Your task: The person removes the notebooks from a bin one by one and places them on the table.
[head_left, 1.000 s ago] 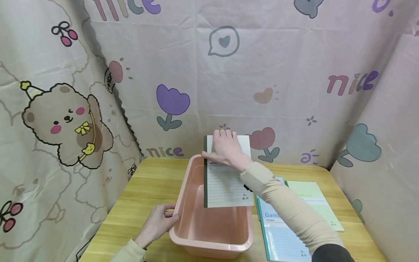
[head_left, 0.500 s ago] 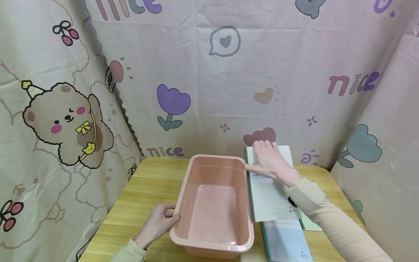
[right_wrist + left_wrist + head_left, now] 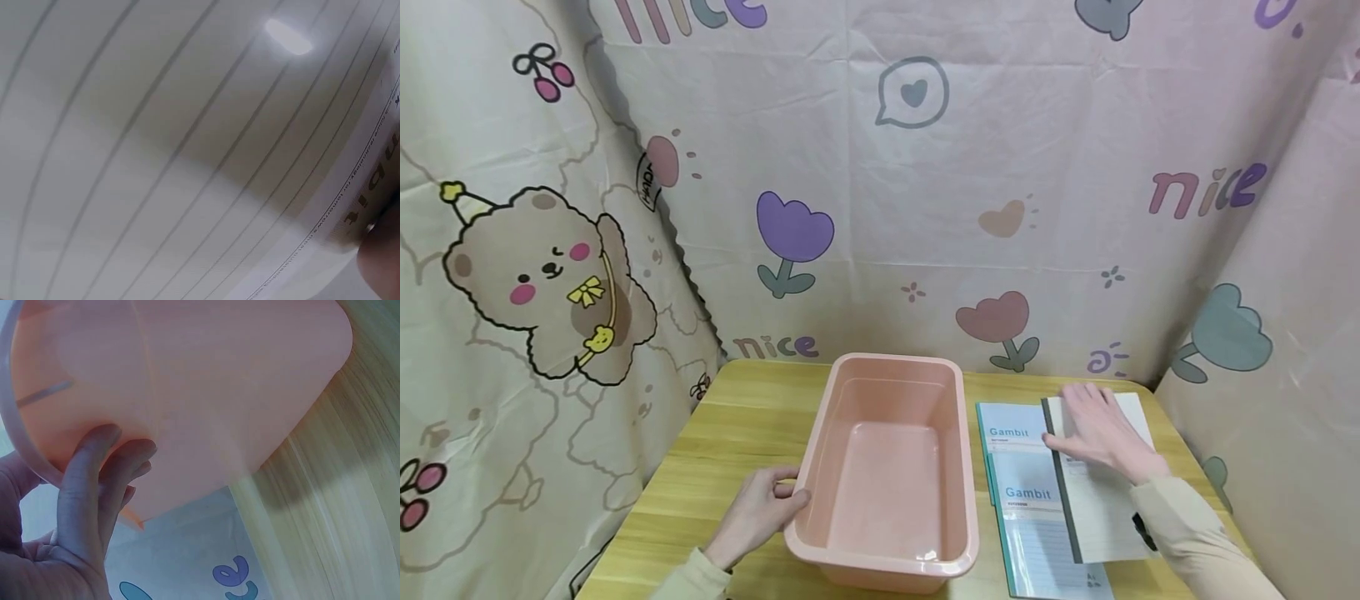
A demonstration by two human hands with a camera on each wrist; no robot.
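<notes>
In the head view my left hand (image 3: 758,512) pinches the near left rim of a pink plastic basin (image 3: 887,562), its thumb over the rim. The left wrist view shows the fingers (image 3: 81,487) curled against the basin's outer wall. On the right, my right hand (image 3: 1105,437) holds a pale lined notebook (image 3: 1108,525) with a dark grey spine, thumb at the spine and fingers at the top edge. Printed lines of this notebook (image 3: 156,137) fill the right wrist view. It overlaps two light blue Gambit notebooks (image 3: 1033,542). The green notebook is hidden.
The wooden table (image 3: 700,467) carries the basin in the middle and the notebooks to its right. A patterned fabric curtain (image 3: 865,208) stands close behind and on both sides of the table.
My right hand has carried the grey-spined notebook from above the basin rightward and down over the other notebooks, covering the green one. My left hand has stayed on the basin rim.
</notes>
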